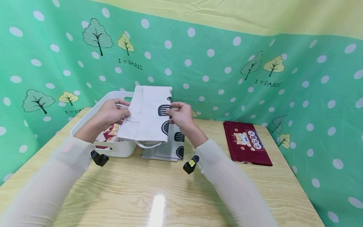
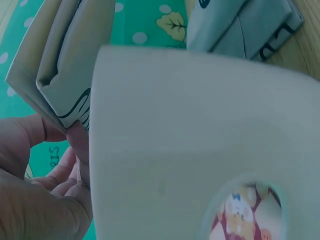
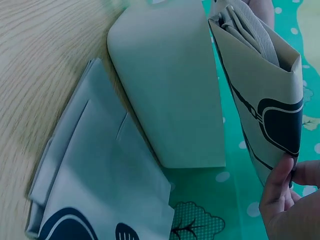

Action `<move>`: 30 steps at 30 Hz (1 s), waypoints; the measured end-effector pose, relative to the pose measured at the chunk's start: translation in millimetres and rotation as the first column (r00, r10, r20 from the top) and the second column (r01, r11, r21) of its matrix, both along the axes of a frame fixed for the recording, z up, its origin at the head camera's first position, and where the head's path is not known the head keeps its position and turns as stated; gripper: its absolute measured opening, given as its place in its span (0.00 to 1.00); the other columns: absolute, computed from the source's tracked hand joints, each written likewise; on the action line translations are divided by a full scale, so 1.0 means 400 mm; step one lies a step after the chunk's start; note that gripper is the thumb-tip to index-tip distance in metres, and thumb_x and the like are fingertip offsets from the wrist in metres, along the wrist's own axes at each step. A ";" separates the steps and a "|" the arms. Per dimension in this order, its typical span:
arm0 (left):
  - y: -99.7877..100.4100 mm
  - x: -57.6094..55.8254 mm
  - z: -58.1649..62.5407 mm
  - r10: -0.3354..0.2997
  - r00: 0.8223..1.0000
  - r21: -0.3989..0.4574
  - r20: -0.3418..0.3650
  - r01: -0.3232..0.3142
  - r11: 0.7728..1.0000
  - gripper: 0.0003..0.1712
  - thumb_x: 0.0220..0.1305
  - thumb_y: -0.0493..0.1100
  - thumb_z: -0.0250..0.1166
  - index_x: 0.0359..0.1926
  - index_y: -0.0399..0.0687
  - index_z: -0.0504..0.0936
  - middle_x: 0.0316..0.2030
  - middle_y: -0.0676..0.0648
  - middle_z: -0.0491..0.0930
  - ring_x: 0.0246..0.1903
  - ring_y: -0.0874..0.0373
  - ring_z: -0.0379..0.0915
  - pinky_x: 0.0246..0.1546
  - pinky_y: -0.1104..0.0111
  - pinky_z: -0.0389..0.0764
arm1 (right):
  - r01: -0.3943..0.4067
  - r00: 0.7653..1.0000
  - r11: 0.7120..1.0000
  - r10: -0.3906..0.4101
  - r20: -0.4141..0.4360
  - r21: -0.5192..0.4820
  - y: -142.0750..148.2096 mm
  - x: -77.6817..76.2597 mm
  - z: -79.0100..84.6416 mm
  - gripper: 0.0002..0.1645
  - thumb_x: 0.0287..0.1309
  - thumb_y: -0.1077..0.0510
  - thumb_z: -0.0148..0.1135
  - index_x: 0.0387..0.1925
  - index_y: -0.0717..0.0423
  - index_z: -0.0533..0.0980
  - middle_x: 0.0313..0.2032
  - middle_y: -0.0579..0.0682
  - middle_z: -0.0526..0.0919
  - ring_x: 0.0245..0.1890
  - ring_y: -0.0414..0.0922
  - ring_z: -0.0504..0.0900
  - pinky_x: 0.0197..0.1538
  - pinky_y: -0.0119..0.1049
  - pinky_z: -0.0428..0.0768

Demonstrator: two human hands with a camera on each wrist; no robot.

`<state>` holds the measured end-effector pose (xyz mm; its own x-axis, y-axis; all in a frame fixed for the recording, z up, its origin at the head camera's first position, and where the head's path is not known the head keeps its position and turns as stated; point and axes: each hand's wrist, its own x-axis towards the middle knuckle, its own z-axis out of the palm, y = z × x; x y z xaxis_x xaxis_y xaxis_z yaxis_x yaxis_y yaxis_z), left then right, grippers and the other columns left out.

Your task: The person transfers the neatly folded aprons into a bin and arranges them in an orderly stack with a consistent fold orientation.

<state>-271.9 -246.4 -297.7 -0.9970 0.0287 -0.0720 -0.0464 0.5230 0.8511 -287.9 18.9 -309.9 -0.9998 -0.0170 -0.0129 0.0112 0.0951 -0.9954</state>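
I hold a folded off-white cloth bag (image 1: 148,113) with dark prints up above the table, its handle loop hanging at the bottom. My left hand (image 1: 112,112) pinches its left edge and my right hand (image 1: 180,114) pinches its right edge. The left wrist view shows the bag (image 2: 65,60) pinched by my fingers (image 2: 77,142); the right wrist view shows the bag (image 3: 265,100) held by my fingertips (image 3: 282,172). A white plastic basket (image 1: 93,110) stands below my left hand, with a patterned item (image 1: 109,134) inside. Another folded printed bag (image 1: 170,145) lies flat on the table under the held one.
A folded dark red bag (image 1: 246,143) with a cartoon print lies at the right of the wooden table (image 1: 158,195). Green dotted cloth (image 1: 198,63) walls the table at the back and both sides. The basket wall (image 2: 200,150) fills the left wrist view.
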 end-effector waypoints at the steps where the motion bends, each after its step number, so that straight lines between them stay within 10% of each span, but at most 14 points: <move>1: -0.006 -0.001 0.000 0.006 1.000 -0.003 -0.002 -0.006 1.000 0.29 0.69 0.38 0.64 0.67 0.36 0.67 0.52 0.34 0.76 0.38 0.50 0.78 0.35 0.64 0.87 | 0.004 1.000 1.000 -0.004 -0.003 -0.002 -0.008 -0.001 0.000 0.18 0.66 0.64 0.67 0.56 0.57 0.78 0.39 0.54 0.84 0.28 0.44 0.82 0.34 0.35 0.86; 30: -0.135 -0.030 -0.001 0.104 0.993 -0.106 -0.051 -0.109 0.988 0.28 0.70 0.39 0.62 0.67 0.35 0.69 0.58 0.30 0.71 0.42 0.46 0.73 0.33 0.66 0.81 | 0.035 0.997 0.999 -0.033 -0.070 0.026 -0.178 -0.034 -0.006 0.18 0.66 0.64 0.66 0.57 0.57 0.79 0.32 0.50 0.83 0.20 0.41 0.78 0.30 0.36 0.86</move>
